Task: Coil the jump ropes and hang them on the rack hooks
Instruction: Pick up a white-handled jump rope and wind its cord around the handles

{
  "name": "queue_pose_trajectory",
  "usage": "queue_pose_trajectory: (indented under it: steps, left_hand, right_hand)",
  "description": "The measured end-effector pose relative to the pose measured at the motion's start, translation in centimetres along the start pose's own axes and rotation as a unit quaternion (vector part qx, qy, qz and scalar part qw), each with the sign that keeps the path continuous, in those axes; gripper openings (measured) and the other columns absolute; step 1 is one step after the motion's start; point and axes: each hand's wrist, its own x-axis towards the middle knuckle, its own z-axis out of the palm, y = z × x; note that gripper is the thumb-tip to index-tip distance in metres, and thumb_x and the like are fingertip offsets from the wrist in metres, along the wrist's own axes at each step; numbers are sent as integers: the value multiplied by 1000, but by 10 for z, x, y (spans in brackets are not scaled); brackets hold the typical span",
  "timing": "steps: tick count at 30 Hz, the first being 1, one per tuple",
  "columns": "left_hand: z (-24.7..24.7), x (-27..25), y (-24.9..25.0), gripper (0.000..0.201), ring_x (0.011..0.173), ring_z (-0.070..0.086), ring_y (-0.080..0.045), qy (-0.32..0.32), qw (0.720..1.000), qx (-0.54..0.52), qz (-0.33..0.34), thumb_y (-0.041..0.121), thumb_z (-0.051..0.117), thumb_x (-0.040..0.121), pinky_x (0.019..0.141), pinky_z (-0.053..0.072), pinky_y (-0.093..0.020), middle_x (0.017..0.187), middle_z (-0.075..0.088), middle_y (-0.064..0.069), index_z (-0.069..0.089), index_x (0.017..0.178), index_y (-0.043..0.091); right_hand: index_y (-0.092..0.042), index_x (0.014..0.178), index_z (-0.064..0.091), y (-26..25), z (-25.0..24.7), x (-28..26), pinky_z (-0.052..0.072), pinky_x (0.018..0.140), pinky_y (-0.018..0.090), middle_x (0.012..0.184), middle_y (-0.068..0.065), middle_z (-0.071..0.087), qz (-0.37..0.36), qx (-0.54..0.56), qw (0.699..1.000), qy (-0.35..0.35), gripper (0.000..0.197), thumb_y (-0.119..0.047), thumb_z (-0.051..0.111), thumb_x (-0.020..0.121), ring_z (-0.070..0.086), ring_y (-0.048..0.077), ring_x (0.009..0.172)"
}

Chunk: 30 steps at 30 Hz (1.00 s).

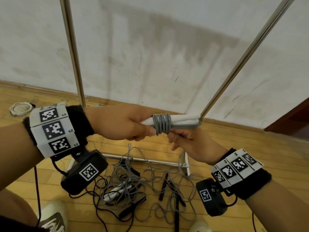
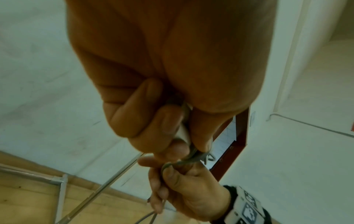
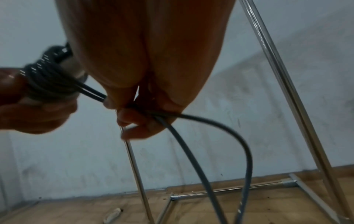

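My left hand grips the two white handles of a grey jump rope, held side by side and level at chest height. Several turns of grey cord are wound tight around the handles beside my thumb. Just below and to the right, my right hand pinches the free grey cord, which runs from the wound turns through its fingers and hangs down in a loop. In the left wrist view my left fingers curl round a white handle.
A chrome rack stands ahead against the white wall, with an upright post, a slanted pole and a floor bar. Several tangled grey and black jump ropes lie on the wooden floor by my shoes. A round white lid lies at left.
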Motion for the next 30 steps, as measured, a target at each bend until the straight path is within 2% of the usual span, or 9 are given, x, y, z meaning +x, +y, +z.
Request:
queue_pose_trajectory:
  steps: [3,6,7,10,12,16,23,26,30]
  left_hand:
    - [6,-1,0,26,54,49,-9,-32,999,28,-19,39,53,91,57,43,-25,62,56,5,57,84,15]
    - [9,-1,-2,31,53,48,-5,-67,993,92,-28,44,52,92,57,41,-21,62,55,8,58,80,16]
    - [10,0,-3,31,54,49,-5,-74,991,111,-31,44,52,94,58,42,-22,64,56,7,59,81,17]
    - [15,2,-6,23,57,50,-5,-94,986,125,-49,36,54,100,61,44,-25,68,58,7,57,83,21]
    - [19,5,-8,21,55,47,-3,-109,982,143,-56,35,53,101,60,43,-24,68,55,7,54,84,22]
    - [24,13,-13,21,56,46,-3,-125,965,215,-84,40,50,101,59,40,-22,71,53,8,53,88,24]
    - [16,21,-27,29,62,49,-17,-50,957,262,-118,40,48,102,64,44,-35,74,57,0,49,78,23]
    - [7,23,-32,30,59,47,-16,20,961,251,-113,37,48,102,61,43,-34,71,55,-1,50,79,19]
    - [-3,22,-32,27,55,49,-4,101,970,206,-84,32,52,101,55,36,-26,65,56,8,50,74,36]
  right_hand:
    - [-9,95,66,9,-4,-2,51,60,21,72,-4,69,68,68,995,-35,15,0,55,94,65,10,62]
    - [21,97,60,12,-10,-4,52,72,48,82,32,62,84,54,994,-43,31,-5,56,81,65,37,78]
    - [17,97,63,15,-10,-5,50,75,49,89,32,63,86,15,995,-42,28,-8,57,84,64,35,83]
    - [-17,75,61,11,-13,0,40,60,16,71,-1,59,29,-97,993,-64,20,-20,62,95,48,0,63]
    - [-29,70,57,6,-14,6,36,54,12,65,-10,54,43,-92,993,-68,24,-33,62,93,44,-2,56]
    - [-15,79,63,2,-18,11,36,55,22,69,5,54,60,-73,994,-55,26,-39,66,88,44,9,59]
    - [-22,67,63,-19,-12,20,34,48,19,57,-2,49,102,-4,995,8,27,-25,59,94,50,6,53]
    - [-10,83,64,-25,-12,20,38,42,21,59,4,57,126,124,984,21,20,2,50,92,48,10,45]
    - [3,112,62,-20,-7,18,58,65,28,79,9,69,90,184,979,16,23,10,51,94,65,17,65]
